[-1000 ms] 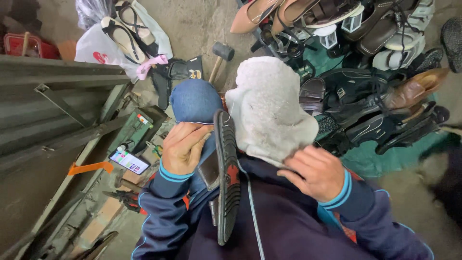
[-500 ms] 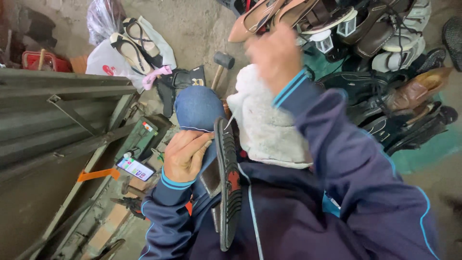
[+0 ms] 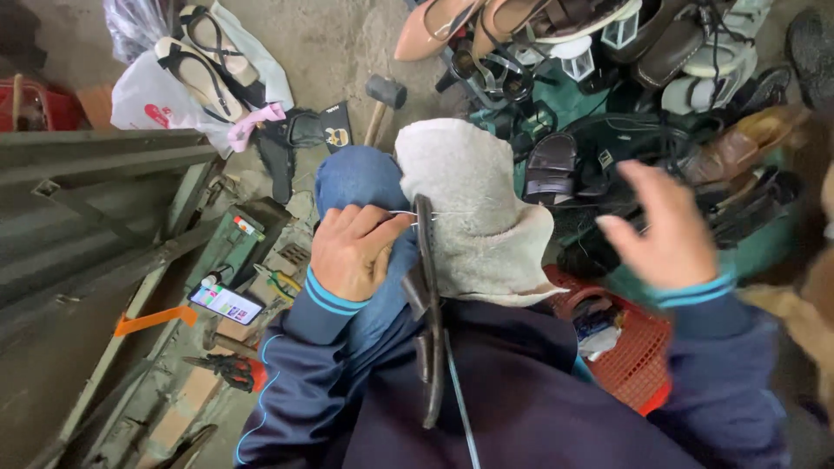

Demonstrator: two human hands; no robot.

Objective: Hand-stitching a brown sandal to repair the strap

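Left hand [image 3: 352, 252] pinches the black shoe sole [image 3: 426, 304] upright on the lap cloth [image 3: 473, 217] — thin, probably flexible, best gripped mid-edge. Right hand [image 3: 669, 230] hangs open, empty — blurred.

Motion-blurred right hand [image 3: 669, 230], grip perhaps open; shoe pile [image 3: 660, 52] edge-cropped

Light: soft, even daylight, moderately bright.
Shadows: faint, no hard edges.
Glare: none, apart from a lit phone screen [image 3: 226, 303].
Blur: right hand [image 3: 669, 234] smeared by motion.
Focus: left hand [image 3: 352, 252] sharp.
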